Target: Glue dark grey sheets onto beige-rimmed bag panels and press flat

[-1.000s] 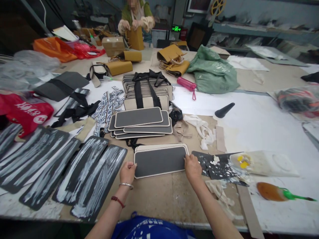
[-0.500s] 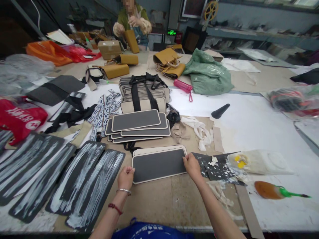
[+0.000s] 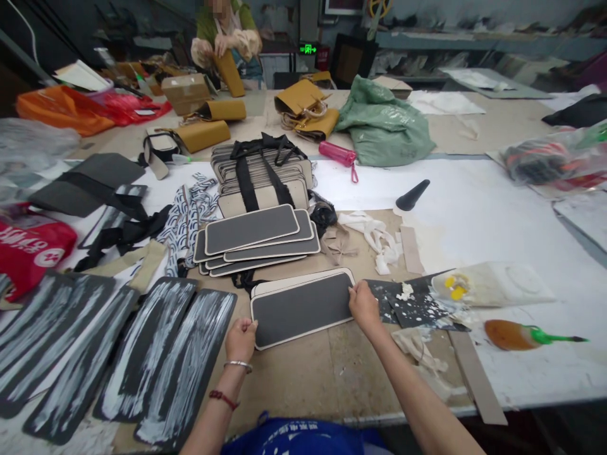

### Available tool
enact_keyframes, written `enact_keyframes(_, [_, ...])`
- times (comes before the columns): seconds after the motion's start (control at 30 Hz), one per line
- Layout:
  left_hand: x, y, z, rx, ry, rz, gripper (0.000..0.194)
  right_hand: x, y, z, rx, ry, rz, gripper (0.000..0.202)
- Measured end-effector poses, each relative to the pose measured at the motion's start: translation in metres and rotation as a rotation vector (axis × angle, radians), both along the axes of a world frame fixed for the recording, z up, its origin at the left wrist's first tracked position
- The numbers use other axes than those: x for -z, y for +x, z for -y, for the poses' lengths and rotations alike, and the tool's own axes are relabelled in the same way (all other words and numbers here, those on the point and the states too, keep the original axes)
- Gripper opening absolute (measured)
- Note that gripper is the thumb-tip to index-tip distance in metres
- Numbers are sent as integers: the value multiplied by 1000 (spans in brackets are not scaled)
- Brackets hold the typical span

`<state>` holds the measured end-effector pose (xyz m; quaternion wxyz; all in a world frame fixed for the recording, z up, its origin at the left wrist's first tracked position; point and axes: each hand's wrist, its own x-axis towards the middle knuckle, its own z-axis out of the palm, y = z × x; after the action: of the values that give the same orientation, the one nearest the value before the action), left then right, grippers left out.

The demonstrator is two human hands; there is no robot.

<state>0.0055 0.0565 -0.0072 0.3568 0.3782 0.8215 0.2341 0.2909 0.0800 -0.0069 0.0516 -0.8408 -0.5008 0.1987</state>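
Note:
Between my hands lies a dark grey rounded panel (image 3: 301,309) with a beige border, on top of at least one similar beige-edged panel. My left hand (image 3: 241,344) pinches its left edge near the lower corner. At the right edge my right hand (image 3: 364,306) grips it between thumb and fingers. Just behind is a loose pile of like grey panels (image 3: 251,229). Farther back stands a strapped stack of beige panels (image 3: 265,177) with black bands. To the left, several dark panels (image 3: 184,366) carry streaks of white paste.
Right of my hand are paste-spotted black sheets (image 3: 412,303), an amber bottle with a green nozzle (image 3: 512,335) and a beige strip (image 3: 477,376). A green bag (image 3: 389,123) and mustard bags (image 3: 303,104) lie across the table. A co-worker (image 3: 227,38) handles a mustard piece at the back.
The camera view has turned a little to the right, so the background shifts left. Both hands keep their hold on the panel, which looks slightly more tilted.

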Motion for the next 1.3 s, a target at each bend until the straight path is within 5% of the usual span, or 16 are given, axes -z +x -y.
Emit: enact_keyframes(1.3, [9,0,2,52,3,-62,14,6,8,-9,-82,-67,2,12])
